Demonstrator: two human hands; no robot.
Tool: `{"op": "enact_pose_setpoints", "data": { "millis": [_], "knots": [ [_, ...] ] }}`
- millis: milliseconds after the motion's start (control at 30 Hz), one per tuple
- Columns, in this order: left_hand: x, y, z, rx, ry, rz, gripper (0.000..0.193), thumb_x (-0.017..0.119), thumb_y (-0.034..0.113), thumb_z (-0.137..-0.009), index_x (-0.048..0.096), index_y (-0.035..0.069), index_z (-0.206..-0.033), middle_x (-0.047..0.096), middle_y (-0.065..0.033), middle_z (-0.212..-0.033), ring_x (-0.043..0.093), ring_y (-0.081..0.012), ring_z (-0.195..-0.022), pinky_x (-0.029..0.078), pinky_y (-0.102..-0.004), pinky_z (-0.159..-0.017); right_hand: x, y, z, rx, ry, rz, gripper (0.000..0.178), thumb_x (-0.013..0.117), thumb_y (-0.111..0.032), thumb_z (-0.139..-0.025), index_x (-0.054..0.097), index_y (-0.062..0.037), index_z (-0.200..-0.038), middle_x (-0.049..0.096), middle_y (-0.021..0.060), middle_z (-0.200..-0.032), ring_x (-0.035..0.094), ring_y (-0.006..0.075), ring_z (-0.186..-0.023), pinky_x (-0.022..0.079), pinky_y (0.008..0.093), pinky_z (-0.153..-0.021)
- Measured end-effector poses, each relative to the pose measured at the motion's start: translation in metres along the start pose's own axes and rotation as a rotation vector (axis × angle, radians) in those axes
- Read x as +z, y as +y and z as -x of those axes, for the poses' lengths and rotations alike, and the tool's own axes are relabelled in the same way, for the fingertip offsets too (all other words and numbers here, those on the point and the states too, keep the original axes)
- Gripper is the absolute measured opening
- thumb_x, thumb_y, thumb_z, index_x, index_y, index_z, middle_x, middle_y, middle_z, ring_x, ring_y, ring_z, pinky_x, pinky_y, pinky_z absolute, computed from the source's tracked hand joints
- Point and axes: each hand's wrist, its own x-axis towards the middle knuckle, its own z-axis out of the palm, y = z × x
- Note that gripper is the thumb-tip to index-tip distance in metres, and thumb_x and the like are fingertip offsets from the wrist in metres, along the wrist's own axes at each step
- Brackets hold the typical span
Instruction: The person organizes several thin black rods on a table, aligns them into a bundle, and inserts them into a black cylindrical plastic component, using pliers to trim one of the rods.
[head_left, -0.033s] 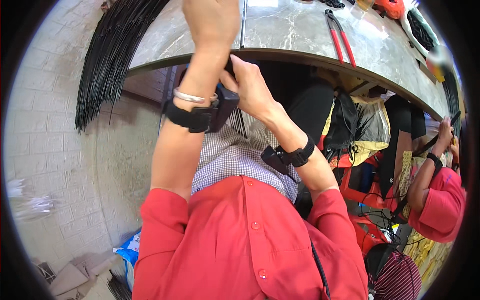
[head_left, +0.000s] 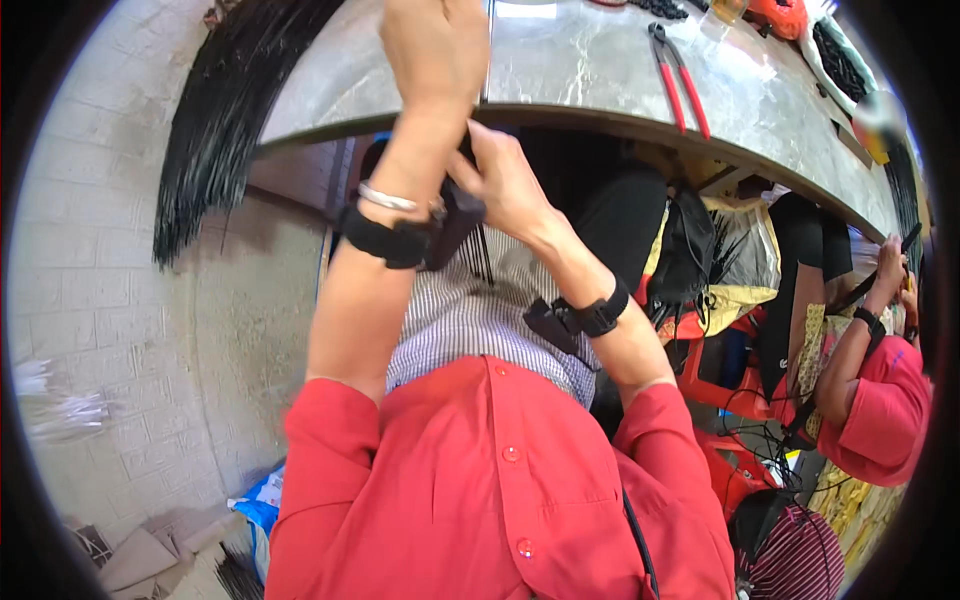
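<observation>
My left hand (head_left: 435, 50) reaches over the table's front edge at the top of the view. It is smeared by motion, and its fingertips are hidden. Just below it, at the edge, my right hand (head_left: 505, 180) is closed, thumb and fingers pressed around something dark. In line beneath that grip, thin black strips (head_left: 482, 258) hang down over the checked cloth on my lap. The left wrist and its black strap box cover part of them. A large bundle of long black strands (head_left: 215, 135) droops off the table's left end.
Red-handled pliers (head_left: 680, 85) lie on the grey marbled table (head_left: 570, 60). Beyond are black pieces and an orange bag (head_left: 778, 15). A white wall (head_left: 110, 220) stands close on the left. To the right are a red stool (head_left: 725, 375), cables and a co-worker (head_left: 875, 400).
My left hand and forearm have shifted slightly right and down. The right hand has stayed almost in place, still closed. The hanging bundle at the left has swung slightly.
</observation>
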Motion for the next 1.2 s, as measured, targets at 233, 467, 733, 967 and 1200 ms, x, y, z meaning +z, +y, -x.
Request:
{"op": "enact_pose_setpoints", "data": {
  "millis": [233,467,733,967,1200],
  "knots": [
    [0.030,-0.021,0.064,-0.281,-0.235,0.060,0.048,0.064,0.030,-0.088,0.053,-0.004,-0.121,0.065,-0.0237,-0.082,0.065,-0.0353,-0.074,0.048,-0.0412,-0.067,-0.001,0.060,0.040,0.267,-0.131,-0.555,0.013,0.055,-0.007,-0.091,0.062,0.0037,-0.091,0.062,0.0022,-0.077,0.054,0.0082,-0.076,0.047,0.0274,-0.070],
    [0.049,-0.045,0.071,-0.193,-0.491,0.185,0.065,0.070,0.014,-0.084,0.037,-0.004,-0.138,0.056,-0.0011,-0.081,0.051,-0.0065,-0.067,0.045,-0.0215,-0.060,-0.037,0.065,0.034,0.406,-0.233,-0.642,0.014,0.055,-0.007,-0.091,0.064,0.0027,-0.097,0.067,0.0066,-0.091,0.061,0.0138,-0.086,0.048,0.0288,-0.084],
    [0.036,-0.046,0.071,-0.428,-0.542,0.665,0.083,0.056,-0.001,-0.092,0.000,0.015,-0.151,0.061,-0.0157,-0.107,0.062,-0.0150,-0.092,0.051,-0.0253,-0.080,-0.037,0.094,0.028,0.407,-0.307,-0.762,0.016,0.056,-0.008,-0.090,0.064,0.0029,-0.098,0.067,0.0089,-0.093,0.062,0.0167,-0.091,0.048,0.0319,-0.088],
    [0.016,-0.056,0.066,-0.824,-0.555,0.792,0.071,0.061,0.002,-0.090,0.019,0.004,-0.147,0.056,-0.0181,-0.119,0.061,-0.0155,-0.098,0.051,-0.0252,-0.082,-0.040,0.090,0.025,0.427,-0.327,-0.772,0.013,0.056,-0.008,-0.091,0.062,0.0019,-0.096,0.068,0.0100,-0.095,0.063,0.0187,-0.094,0.047,0.0336,-0.090],
    [0.016,-0.072,0.045,-0.955,-0.866,0.961,0.027,0.054,0.022,-0.097,0.061,-0.002,-0.108,0.065,-0.0064,-0.087,0.064,-0.0146,-0.077,0.053,-0.0271,-0.072,-0.032,0.074,0.019,0.429,-0.303,-0.754,0.018,0.059,-0.016,-0.090,0.061,0.0008,-0.099,0.069,0.0128,-0.090,0.066,0.0243,-0.089,0.051,0.0367,-0.082]
  ]
}}
